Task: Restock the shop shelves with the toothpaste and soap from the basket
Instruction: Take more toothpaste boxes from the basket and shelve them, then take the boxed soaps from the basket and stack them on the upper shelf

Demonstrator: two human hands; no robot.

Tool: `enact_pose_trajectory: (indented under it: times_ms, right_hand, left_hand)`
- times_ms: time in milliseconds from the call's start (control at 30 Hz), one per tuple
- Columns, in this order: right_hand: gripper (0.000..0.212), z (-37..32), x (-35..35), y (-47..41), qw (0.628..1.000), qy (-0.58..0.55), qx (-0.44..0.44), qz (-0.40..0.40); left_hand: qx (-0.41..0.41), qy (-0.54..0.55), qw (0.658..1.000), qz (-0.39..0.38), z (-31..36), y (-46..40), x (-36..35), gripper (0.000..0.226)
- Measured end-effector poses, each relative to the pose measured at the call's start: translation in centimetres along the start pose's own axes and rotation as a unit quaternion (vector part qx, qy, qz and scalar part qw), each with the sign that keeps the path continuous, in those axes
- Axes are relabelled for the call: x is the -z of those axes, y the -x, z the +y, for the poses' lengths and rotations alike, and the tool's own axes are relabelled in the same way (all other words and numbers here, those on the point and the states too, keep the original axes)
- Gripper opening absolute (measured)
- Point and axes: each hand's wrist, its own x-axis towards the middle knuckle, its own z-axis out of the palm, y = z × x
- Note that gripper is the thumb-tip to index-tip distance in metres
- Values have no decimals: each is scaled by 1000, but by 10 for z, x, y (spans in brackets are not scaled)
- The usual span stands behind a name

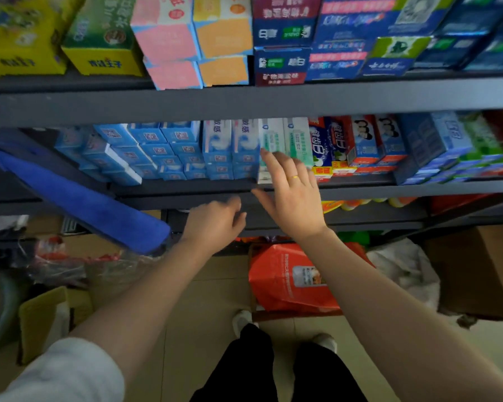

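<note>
The white-and-green toothpaste boxes [285, 140] stand on the middle shelf [360, 188], just past my right grip [288, 195], whose spread fingers reach their fronts; whether they touch I cannot tell. My left grip [215, 221] hangs lower, beside the shelf's edge, fingers loosely curled on nothing. I judge the boxes light, stiff cardboard, best pinched across the narrow sides. Blue boxes [169, 152] sit left of them.

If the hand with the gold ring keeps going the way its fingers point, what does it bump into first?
Probably the white-and-green toothpaste boxes on the middle shelf. The right hand has its fingers stretched straight toward them, and the fingertips look nearly on the boxes already, though depth is hard to judge from this one view.
</note>
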Motion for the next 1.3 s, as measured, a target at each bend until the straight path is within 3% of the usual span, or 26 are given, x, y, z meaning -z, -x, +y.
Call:
enact_pose_trajectory:
  times_ms: [100,200,300,367,433,733,900,1100,1300]
  right_hand:
    - [42,27,26,51,999,13,-13,-44]
    - [36,69,55,112,988,21,-69,-136]
    - [35,118,91,179,958,34,-161,-237]
    - [37,152,119,220,936,20,-237,-260]
    - [37,187,151,264,916,8,-308,-258]
    - [26,336,287,411,857,-25,-475,-201]
    - [33,413,351,475,800,-66,-575,-158]
    - [42,509,392,508,756,-85,-640,-108]
    - [41,625,403,515,752,-71,-639,-144]
  left_hand:
    - [-46,14,995,-85,34,12,-5,24]
    - [-90,3,983,-161,81,18,-16,29]
    - [-135,-30,967,-216,142,16,-37,32]
    - [-166,-45,955,-241,190,14,-52,32]
    - [-190,-37,947,-257,247,12,-66,31]
    - [-195,87,926,-312,504,12,-119,26]
    - [-210,122,916,-320,625,5,-145,27]
    - [-216,159,908,-322,727,-36,-179,20]
    - [-191,150,910,-337,815,-104,-234,25]
